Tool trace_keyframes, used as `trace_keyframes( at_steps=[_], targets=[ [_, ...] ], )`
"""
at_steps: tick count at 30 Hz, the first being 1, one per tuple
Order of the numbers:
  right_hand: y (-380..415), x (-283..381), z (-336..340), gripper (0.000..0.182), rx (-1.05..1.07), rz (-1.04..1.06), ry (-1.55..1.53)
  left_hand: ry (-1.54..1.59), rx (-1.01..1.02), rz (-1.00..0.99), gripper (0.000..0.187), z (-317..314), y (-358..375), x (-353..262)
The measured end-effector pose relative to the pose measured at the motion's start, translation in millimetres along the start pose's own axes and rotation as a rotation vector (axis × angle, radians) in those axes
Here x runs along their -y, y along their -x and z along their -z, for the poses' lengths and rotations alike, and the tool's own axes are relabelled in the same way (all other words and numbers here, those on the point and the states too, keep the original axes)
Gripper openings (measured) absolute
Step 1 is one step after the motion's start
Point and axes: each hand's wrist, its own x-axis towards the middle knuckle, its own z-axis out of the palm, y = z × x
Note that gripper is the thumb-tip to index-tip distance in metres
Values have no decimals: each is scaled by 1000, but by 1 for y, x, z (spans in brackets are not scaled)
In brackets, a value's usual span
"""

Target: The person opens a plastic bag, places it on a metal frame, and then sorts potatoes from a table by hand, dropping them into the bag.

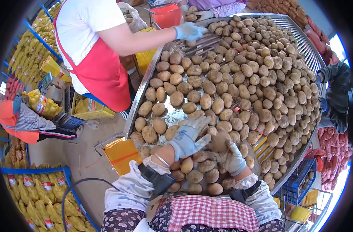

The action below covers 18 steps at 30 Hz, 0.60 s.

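Note:
Potatoes (244, 92) cover a large metal sorting table (139, 101). My left hand (189, 136), in a light blue work glove, lies palm down over potatoes near the front left, its fingers spread and holding nothing. To its right, my right hand (234, 157), gloved too, has its fingers and thumb around the side of a blurred potato (220, 141). Other potatoes (195, 176) lie below and between my two hands, close to the table's near edge.
A co-worker in a red apron (103, 79) reaches a gloved hand (190, 31) over the far left. An orange-yellow box (121, 154) stands left of my arms. Yellow net bags (41, 201) fill the lower left; a blue crate (298, 181) stands right. Other people stand around.

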Motion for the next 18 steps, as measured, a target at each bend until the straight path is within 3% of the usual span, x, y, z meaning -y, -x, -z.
trace_keyframes(
  at_steps=[2, 4, 6, 8, 10, 11, 12, 13, 16, 17, 18],
  targets=[
    [1, 8, 16, 56, -9, 15, 49, -709, -5, -8, 48, 1, 8, 7],
    [7, 14, 24, 37, -67, 61, 115, -693, 56, 43, 47, 6, 40, 17],
    [11, 21, 31, 39, -122, 16, 17, -674, 115, 104, 45, 20, 50, 19],
    [12, 24, 33, 41, -181, -14, -91, -598, 551, 497, 36, 40, 35, 5],
    [13, 23, 32, 45, -226, -14, -121, -535, 401, 589, 31, 52, -11, 4],
    [16, 23, 32, 47, -255, -8, -139, -523, 151, 468, 33, 52, -26, 18],
    [14, 22, 48, 49, 28, -23, -327, -533, -147, 214, 40, 44, -34, 55],
    [17, 23, 42, 49, -2, 0, -331, -784, -187, 155, 55, 35, -42, 85],
    [21, 20, 40, 53, -240, 247, 183, -793, 36, 281, 76, 0, -24, 82],
    [26, 27, 37, 53, -258, 263, 182, -799, 70, 272, 81, -2, -14, 68],
    [30, 37, 28, 53, -170, 208, -49, -823, 122, 218, 84, -3, 2, 62]
  ],
)
